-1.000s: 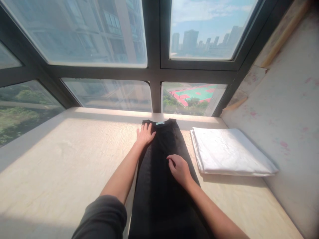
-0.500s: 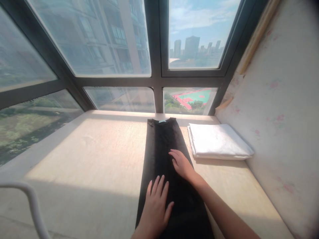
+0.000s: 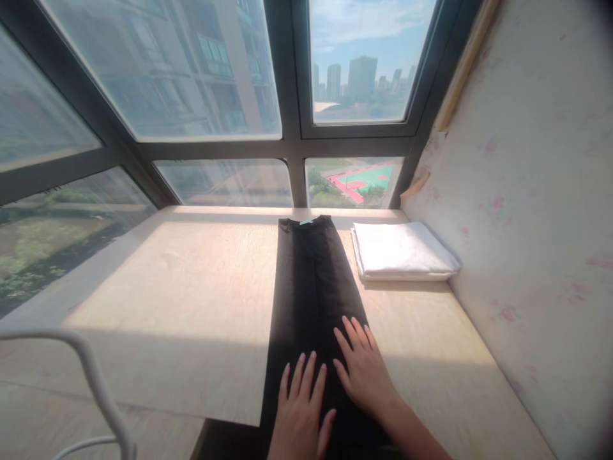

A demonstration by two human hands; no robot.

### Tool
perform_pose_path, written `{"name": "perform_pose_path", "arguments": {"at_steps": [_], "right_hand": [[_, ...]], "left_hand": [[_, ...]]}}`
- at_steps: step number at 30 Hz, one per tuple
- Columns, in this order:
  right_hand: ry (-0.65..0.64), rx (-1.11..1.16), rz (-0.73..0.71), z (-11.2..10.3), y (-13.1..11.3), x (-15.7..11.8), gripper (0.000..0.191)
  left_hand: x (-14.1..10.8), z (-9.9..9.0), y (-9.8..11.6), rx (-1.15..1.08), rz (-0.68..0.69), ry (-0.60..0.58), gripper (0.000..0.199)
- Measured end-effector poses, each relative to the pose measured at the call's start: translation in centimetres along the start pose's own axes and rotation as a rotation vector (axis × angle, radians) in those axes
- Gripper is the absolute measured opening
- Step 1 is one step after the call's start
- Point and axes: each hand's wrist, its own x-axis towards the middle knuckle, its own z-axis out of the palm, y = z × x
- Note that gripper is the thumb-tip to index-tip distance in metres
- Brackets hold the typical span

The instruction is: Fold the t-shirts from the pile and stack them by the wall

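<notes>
A long, narrow garment of black fabric point(image 3: 311, 275) is laid out on a pale, wood-toned surface point(image 3: 191, 281), to the left of a thick, folded white cloth point(image 3: 405, 252) and apart from it. Nearer the wearer than that cloth, the left hand point(image 3: 301, 406) and the right hand point(image 3: 366, 370) are spread wide over the garment, backs up, with nothing gripped; how firmly it is pressed cannot be told. The fabric is judged light, limp and hardly fragile, perhaps a little slippery, so creases could be dragged in by one-sided pushing. It would best be held by both corners of its far end, level with the white cloth's far edge, where a small pale label point(image 3: 305, 222) is seen.
</notes>
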Motion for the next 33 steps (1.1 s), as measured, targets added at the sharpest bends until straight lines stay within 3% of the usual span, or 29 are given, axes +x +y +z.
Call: {"name": "perform_pose_path", "arguments": {"at_steps": [3,7,10,13,17,20,24,28,33], "right_hand": [[-0.027,0.015,-0.049,-1.0,-0.1,-0.4,0.056],[0.026,0.051,-0.132,-2.7,0.9,-4.3,0.051],[0.105,0.04,-0.252,-3.3,1.8,-7.7,0.05],[0.174,-0.048,-0.382,-3.1,2.0,-9.4,0.049],[0.236,-0.099,-0.427,-2.8,1.7,-9.4,0.043],[0.269,-0.023,-0.454,-3.1,1.8,-9.2,0.028],[0.318,0.082,-0.465,-3.5,1.8,-9.3,0.023],[0.35,0.25,-0.402,-3.6,1.4,-9.0,0.027],[0.31,0.455,-0.216,-3.7,1.7,-7.9,0.029]], "left_hand": [[-0.9,-0.6,-0.2,-0.025,-0.009,0.035,0.063],[-4.1,-0.7,-1.2,-0.047,0.014,0.107,0.071],[-6.3,0.2,-1.7,-0.063,-0.014,0.123,0.059],[-7.3,1.5,-1.2,-0.119,-0.127,0.149,0.048],[-7.5,2.7,-0.2,-0.117,-0.209,0.195,0.052],[-7.6,2.9,-0.2,-0.074,-0.199,0.158,0.059],[-7.6,2.6,-0.8,-0.057,-0.17,0.18,0.063],[-7.3,1.5,-2.3,-0.117,-0.083,0.207,0.065],[-6.8,-1.5,-4.5,-0.202,-0.012,0.222,0.056]]}}
